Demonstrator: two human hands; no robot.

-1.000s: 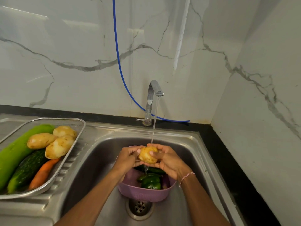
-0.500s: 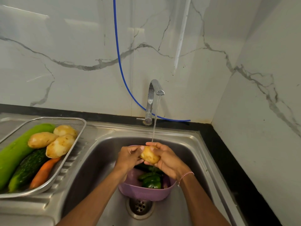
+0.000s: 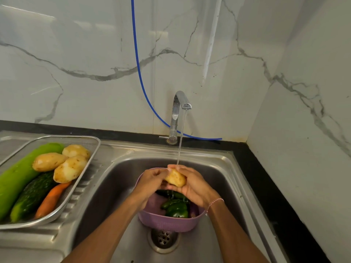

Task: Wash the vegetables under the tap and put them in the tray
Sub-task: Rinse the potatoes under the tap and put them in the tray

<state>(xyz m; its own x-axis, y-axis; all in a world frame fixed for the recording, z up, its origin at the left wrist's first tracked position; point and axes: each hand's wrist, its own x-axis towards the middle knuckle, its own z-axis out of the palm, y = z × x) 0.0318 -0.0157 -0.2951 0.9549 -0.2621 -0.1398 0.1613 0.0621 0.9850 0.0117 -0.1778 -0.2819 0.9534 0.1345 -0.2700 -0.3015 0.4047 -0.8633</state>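
**Q:** Fig. 1. How are the hands posed?

**A:** Both forearms reach forward over the sink. The left hand and the right hand meet, with their fingers curled round one potato. The left hand grips its left side. The right hand cups it from below and from the right, and a bracelet sits at that wrist.

**Q:** Where does the potato lie?

**A:** It lies between the two palms. The stream from the tap, which stands beyond the hands, lands at the top of the potato, by the fingertips.

**Q:** What surrounds the hands?

**A:** Beneath them a purple colander holds green peppers and sits over the drain. Well to the left of the left hand, the tray rests on the draining board. It carries three potatoes, a pale green gourd, a dark cucumber and a carrot.
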